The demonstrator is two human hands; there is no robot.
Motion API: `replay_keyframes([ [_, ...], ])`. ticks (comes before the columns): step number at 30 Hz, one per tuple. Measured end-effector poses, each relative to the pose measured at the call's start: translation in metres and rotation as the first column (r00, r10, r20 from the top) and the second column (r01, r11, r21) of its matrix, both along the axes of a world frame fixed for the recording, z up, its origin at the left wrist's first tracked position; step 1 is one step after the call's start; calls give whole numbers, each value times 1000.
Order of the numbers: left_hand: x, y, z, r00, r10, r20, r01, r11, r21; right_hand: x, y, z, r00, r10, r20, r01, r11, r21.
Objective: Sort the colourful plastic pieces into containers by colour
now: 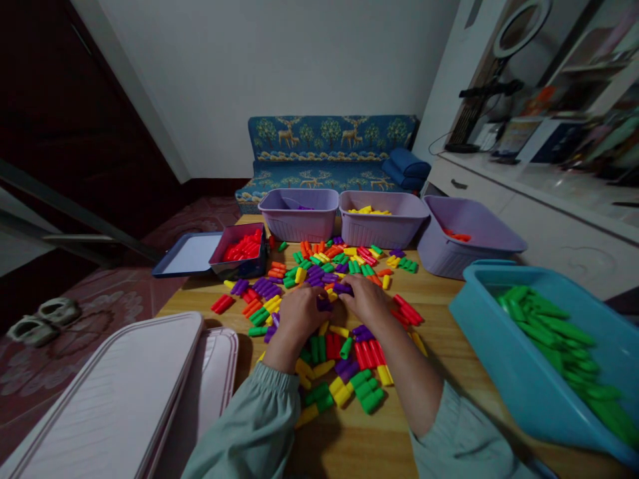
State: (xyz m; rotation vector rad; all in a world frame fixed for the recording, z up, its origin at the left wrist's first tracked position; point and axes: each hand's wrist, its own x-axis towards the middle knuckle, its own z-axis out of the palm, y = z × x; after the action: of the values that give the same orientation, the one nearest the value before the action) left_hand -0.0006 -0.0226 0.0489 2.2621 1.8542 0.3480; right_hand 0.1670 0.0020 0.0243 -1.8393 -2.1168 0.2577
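Many small plastic pegs in purple, red, orange, yellow and green lie scattered over the wooden table (439, 293). My left hand (298, 314) rests on the pile with its fingers curled round purple pegs (324, 305). My right hand (367, 301) lies beside it, fingers pinched on another purple peg (342, 289). Both hands meet at the middle of the pile. What else sits under the palms is hidden.
Three lilac bins stand at the back: one with purple pegs (299, 213), one with yellow (382, 216), one with orange (464, 233). A blue tub of green pegs (544, 346) is at right. A dark box of red pegs (239, 249) and pink lids (124, 392) sit at left.
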Motion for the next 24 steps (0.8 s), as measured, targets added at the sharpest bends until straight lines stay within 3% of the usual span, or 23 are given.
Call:
replay_keyframes([
  [11,4,0,-10,995,102,19,-102,994,39,-2,-3,4,995,25,92,-20,998,-53],
  [14,2,2,-11,985,137,102,-143,989,50,-4,-4,5,994,25,103,-20,999,-50],
  [17,-1,6,-11,933,209,294,-238,969,65,-6,-5,5,996,12,89,-9,999,-37],
  [20,-2,11,-11,759,269,593,-334,942,0,-7,-4,4,996,-19,84,21,1000,-20],
  [22,-2,14,-11,501,322,803,-323,931,-172,-6,-4,4,996,-63,57,65,998,-22],
  [24,-2,15,-11,153,397,905,-207,908,-363,-5,-2,3,995,-103,-16,102,994,-39],
])
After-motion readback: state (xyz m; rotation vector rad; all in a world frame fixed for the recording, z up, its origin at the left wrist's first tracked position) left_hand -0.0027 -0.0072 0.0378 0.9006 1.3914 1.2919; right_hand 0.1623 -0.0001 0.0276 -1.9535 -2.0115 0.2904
